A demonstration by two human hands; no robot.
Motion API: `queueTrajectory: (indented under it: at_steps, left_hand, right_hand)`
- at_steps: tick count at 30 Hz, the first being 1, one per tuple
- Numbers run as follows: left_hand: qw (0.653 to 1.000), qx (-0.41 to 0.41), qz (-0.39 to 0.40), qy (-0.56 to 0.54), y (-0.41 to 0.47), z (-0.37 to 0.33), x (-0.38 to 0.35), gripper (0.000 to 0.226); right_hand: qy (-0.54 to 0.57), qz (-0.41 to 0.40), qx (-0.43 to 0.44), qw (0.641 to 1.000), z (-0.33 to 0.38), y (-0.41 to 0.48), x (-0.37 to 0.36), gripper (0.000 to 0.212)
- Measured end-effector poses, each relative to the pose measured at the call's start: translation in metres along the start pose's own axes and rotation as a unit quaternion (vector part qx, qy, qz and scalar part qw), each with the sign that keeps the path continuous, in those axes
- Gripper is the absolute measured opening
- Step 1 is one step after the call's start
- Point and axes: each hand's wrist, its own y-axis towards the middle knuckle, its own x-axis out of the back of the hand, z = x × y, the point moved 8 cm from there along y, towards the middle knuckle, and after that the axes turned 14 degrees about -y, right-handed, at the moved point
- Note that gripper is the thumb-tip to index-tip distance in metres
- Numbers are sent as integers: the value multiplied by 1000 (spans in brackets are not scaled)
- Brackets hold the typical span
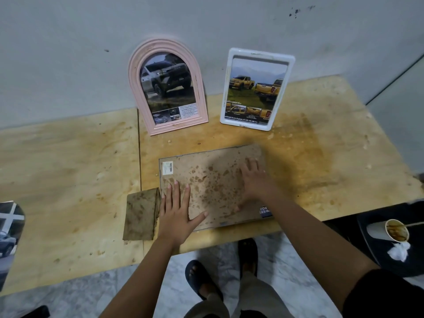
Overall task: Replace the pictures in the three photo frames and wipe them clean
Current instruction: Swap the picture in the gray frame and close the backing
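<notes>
Third photo frame (206,171) lies face-down on surface (68,168); left hand (175,212) & right hand (254,180) press flat on its stained backing, fingers spread. Pink frame (168,87) & white frame (257,89) at wall hold car pics, so likely this refit + wiping remain. Stained flap (142,214) lies just beside frame; spare pic (9,237) far left.

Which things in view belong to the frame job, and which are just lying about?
Job: pink arched photo frame; white rectangular photo frame; face-down frame with stained brown backing board, pressed by left hand and right hand; loose brown cardboard stand; arched car picture at left edge.
Lying about: stained paper cup; crumpled white tissue, though it might serve for wiping.
</notes>
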Motion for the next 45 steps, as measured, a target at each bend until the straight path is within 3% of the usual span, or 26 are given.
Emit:
queueTrajectory:
  at_steps: [6, 12, 20, 26, 32, 45]
  left_hand:
    - [1000, -3, -10, -1, -1, -1, -1, 94]
    - [1000, 3, -12, -1, -1, -1, 1, 93]
    - [1000, 9, -15, 8, -1, -3, 2, 92]
    - [1000, 14, -13, 11, 0, -2, 2, 93]
    - [1000, 12, -8, 9, 0, -3, 2, 96]
    - [1000, 9, -10, 4, -1, -4, 3, 98]
  right_hand:
    - [-62, 13, -11, 998, 8, 3, 7, 140]
    - [6, 49, -1, 999, -6, 12, 7, 141]
    - [-10, 121, 13, 993, -6, 15, -4, 141]
    - [4, 85, 36, 996, -9, 12, -7, 139]
    - [-50, 133, 28, 989, -4, 4, -4, 132]
    - [-30, 115, 15, 993, 0, -10, -12, 142]
